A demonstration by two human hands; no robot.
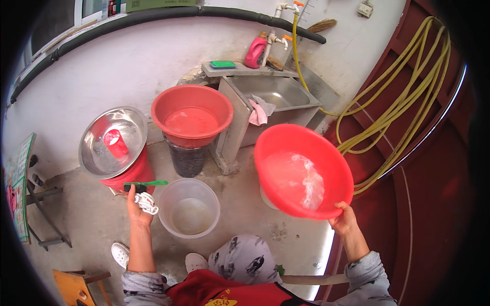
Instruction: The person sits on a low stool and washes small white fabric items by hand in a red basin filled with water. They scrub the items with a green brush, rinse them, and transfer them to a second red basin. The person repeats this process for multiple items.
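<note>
My right hand (343, 218) grips the near rim of a red plastic basin (275, 160), thumb over the edge. The basin is tilted, and water (311, 181) runs in a foamy streak down its inside. Beneath it, a pale round thing (268, 199) is mostly hidden. In my left hand (138, 214) are a green-handled scrubbing brush (153, 183) with dark bristles and a bundle of white laces or cords (147, 203). Just right of that hand, a translucent plastic tub (189, 231) stands on the concrete floor with some cloudy liquid in it.
A second red basin (191, 132) sits on a dark bucket (187, 158). The steel basin (90, 153) on a red bucket (134, 174) holds a red cup (116, 143). Behind are a steel sink (268, 90), a detergent bottle (254, 51) and a coiled yellow hose (402, 99). A wooden stool (72, 287) stands lower left.
</note>
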